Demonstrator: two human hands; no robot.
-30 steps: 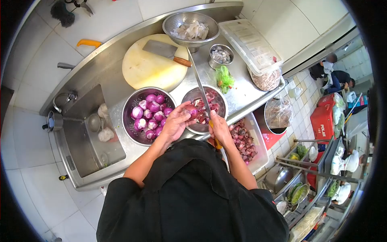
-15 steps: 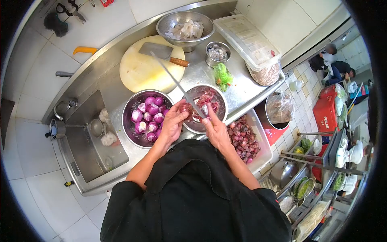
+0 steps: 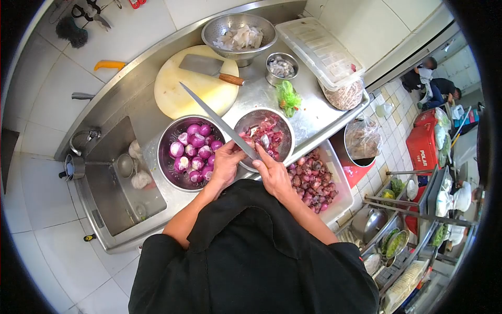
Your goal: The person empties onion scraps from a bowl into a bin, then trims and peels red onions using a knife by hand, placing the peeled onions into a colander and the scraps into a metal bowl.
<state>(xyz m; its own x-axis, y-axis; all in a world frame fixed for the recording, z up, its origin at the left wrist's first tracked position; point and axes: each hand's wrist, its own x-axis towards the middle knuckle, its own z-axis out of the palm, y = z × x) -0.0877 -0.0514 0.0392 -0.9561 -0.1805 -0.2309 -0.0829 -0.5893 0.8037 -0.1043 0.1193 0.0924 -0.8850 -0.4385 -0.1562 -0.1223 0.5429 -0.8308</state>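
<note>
Right hand [image 3: 275,177] gripping one knife [image 3: 218,120], left hand [image 3: 226,166] curled, hold unclear, two bowls [image 3: 287,134] of onion near

At center, the right hand [image 3: 274,177] conceals the handle of a knife [image 3: 218,120], its blade partly obscuring the left hand [image 3: 225,165]'s grasp; a red object [image 3: 138,2] is cropped, upper left.

A black top [image 3: 334,277] has loose short sleeves [image 3: 157,261], a broad black strap [image 3: 198,234] looping over it and a small red mark [image 3: 360,258]; left hand [image 3: 225,165] and right hand [image 3: 275,178] are bare.
</note>
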